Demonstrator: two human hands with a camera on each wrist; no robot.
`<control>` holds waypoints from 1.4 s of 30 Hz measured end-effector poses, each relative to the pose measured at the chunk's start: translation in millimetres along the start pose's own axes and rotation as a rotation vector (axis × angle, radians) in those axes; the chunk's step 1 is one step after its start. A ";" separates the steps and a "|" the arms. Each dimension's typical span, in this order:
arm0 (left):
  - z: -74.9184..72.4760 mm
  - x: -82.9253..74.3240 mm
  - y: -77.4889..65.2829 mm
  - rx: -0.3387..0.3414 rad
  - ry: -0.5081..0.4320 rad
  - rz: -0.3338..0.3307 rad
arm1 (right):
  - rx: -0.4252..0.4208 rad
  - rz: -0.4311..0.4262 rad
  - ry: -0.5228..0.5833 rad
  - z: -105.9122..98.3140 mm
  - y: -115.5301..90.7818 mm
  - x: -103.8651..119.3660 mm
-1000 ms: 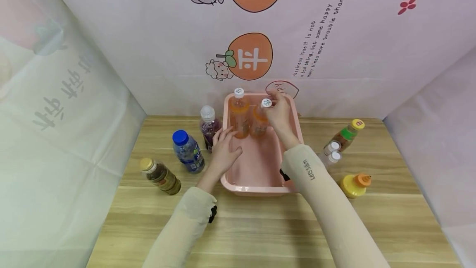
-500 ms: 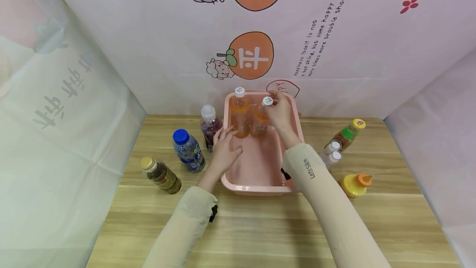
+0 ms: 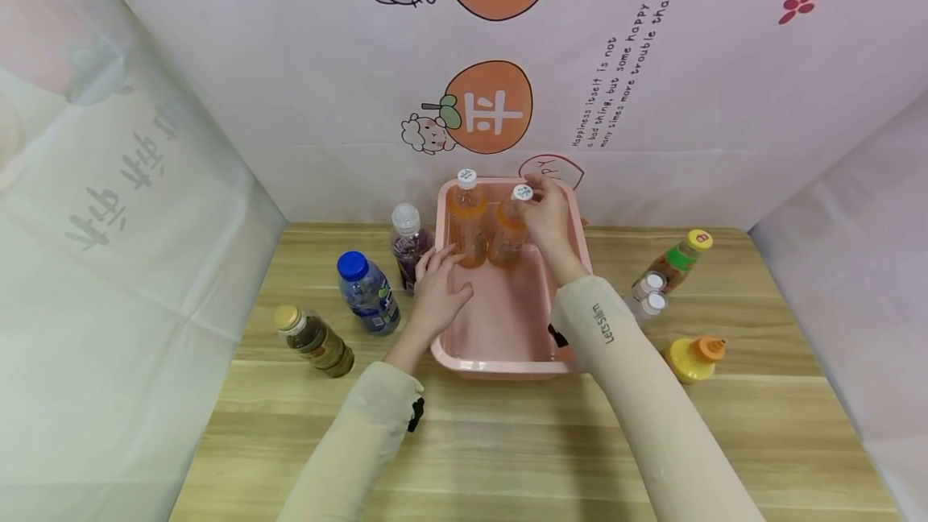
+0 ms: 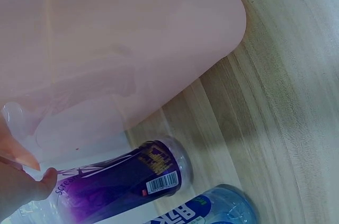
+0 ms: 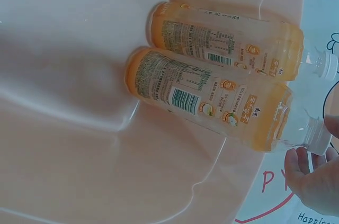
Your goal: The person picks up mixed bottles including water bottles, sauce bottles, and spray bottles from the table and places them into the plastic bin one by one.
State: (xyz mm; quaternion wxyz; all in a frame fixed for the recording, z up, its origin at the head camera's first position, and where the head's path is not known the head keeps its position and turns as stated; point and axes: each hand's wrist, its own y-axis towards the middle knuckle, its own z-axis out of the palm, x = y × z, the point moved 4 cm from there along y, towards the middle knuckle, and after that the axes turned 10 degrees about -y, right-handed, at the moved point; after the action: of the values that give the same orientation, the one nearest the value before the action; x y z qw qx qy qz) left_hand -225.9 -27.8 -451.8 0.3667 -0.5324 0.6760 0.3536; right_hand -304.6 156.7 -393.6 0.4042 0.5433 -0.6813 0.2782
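Observation:
Two clear bottles with orange labels and white caps stand inside a pink plastic basin, side by side at its far end. My right hand pinches the cap of the right-hand bottle. In the right wrist view this bottle lies against the other bottle, or very near it; fingers and thumb are at its cap. On the basin's left rim rests my left hand, fingers spread and thumb toward the inside. Just outside that rim is a purple-labelled bottle, close to the left fingers.
Left on the wooden table stand a blue-capped bottle and a yellow-capped dark bottle. On the right are a green-labelled bottle, two small white-capped bottles and a yellow squeeze bottle. A printed cloth wall rises behind the basin.
The right hand and the bottle cap it pinches have shifted very slightly away and to the right. My left hand stays on the rim.

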 end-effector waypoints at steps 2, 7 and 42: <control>0.0 -0.5 0.3 0.000 -0.001 0.000 | -0.001 0.002 0.001 -1.0 -0.4 0.3; 0.5 -1.1 1.4 0.003 -0.002 -0.002 | 0.000 0.006 0.009 -2.8 -1.5 0.9; -0.2 -3.2 -2.1 -0.010 0.015 0.006 | 0.043 -0.073 -0.042 -84.4 -8.8 14.2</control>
State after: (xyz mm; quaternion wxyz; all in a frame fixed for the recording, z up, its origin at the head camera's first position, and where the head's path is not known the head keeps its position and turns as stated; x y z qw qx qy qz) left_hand -223.3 -26.9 -449.1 0.3580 -0.5348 0.6786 0.3539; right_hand -276.3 216.1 -338.2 0.3879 0.5819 -0.6632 0.2666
